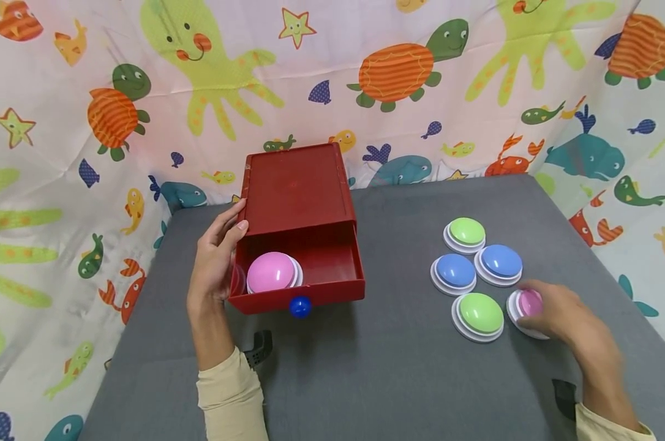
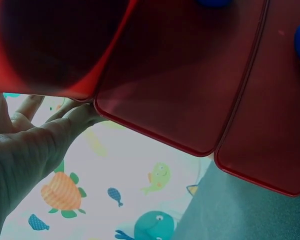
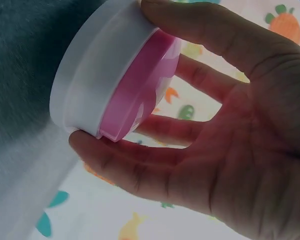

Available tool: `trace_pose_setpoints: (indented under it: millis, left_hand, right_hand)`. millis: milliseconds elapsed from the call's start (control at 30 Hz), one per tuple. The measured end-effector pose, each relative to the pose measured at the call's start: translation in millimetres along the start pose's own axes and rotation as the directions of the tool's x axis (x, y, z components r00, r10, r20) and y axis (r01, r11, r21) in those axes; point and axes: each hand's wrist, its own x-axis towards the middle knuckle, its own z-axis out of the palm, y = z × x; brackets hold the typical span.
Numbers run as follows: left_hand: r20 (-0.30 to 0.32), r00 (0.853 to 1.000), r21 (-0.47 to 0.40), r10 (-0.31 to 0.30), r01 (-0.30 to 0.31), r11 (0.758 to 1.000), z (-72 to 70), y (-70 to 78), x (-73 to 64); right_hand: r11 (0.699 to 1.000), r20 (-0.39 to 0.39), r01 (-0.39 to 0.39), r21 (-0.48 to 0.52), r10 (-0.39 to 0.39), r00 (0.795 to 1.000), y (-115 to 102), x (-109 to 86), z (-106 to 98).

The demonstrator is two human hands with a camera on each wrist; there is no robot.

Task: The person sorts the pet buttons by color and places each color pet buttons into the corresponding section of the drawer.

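Observation:
My left hand (image 1: 214, 263) rests against the left side of a red drawer unit (image 1: 294, 190), its thumb and forefinger at the edge. The top drawer is pulled out. A large pink push button (image 1: 270, 272) with a white base lies in that drawer's left part. In the left wrist view, my straight fingers (image 2: 72, 117) touch the unit beside the drawers. At the right, my right hand (image 1: 569, 318) grips another pink push button (image 3: 137, 95) by its white rim, thumb and fingers on opposite sides. I cannot tell whether its base touches the table.
Two green push buttons (image 1: 481, 313) and two blue ones (image 1: 498, 261) stand close together left of my right hand. A blue knob (image 1: 300, 307) sticks out from the open drawer's front. Behind the grey table (image 1: 398, 380) hangs a sea-animal curtain (image 1: 321, 37).

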Motion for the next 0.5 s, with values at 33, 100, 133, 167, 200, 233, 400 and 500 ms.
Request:
trace_pose_setpoints:
  millis: [33,100,133,167,200,233,400,500]
  left_hand:
    - [0.0,1.0,0.0,-0.001,0.001,1.0,-0.1,0.1,0.0]
    - [-0.001,1.0,-0.001,-0.002,0.002,1.0,-0.4,0.4,-0.1]
    - [-0.002,1.0,-0.001,-0.003,0.003,1.0,-0.5,0.6,-0.1]
    - [-0.002,1.0,0.0,-0.004,0.004,1.0,-0.5,0.7,0.0]
    - [-0.001,1.0,0.0,-0.004,0.004,1.0,-0.4,0.8,0.0]
    - [0.003,1.0,-0.005,-0.003,0.003,1.0,-0.1,0.9,0.2]
    - [0.005,1.0,-0.009,-0.001,0.001,1.0,2.0,0.1,0.7]
    - [-0.005,1.0,-0.005,0.006,-0.006,1.0,2.5,-0.3,0.1]
  right_hand:
    - [1.0,-0.016,0.004,-0.003,-0.004,1.0,0,-3.3,-1]
    - [1.0,-0.04,0.002,-0.004,-0.002,0.999,-2,-10.2,-4]
    - [1.0,-0.045,-0.004,-0.005,0.004,0.999,-5,-13.6,-6]
    - [1.0,-0.057,-0.006,-0.009,0.005,0.998,-7,-16.9,-9]
    - [1.0,-0.078,-0.001,-0.015,-0.001,0.997,-10,-20.3,-11]
    - [1.0,-0.094,0.002,-0.016,-0.003,0.996,-13,-23.6,-12]
    - [0.999,-0.189,0.041,-0.029,-0.045,0.981,-37,-38.0,-21]
    - [0.996,-0.231,0.084,-0.023,-0.087,0.969,-57,-45.3,-26]
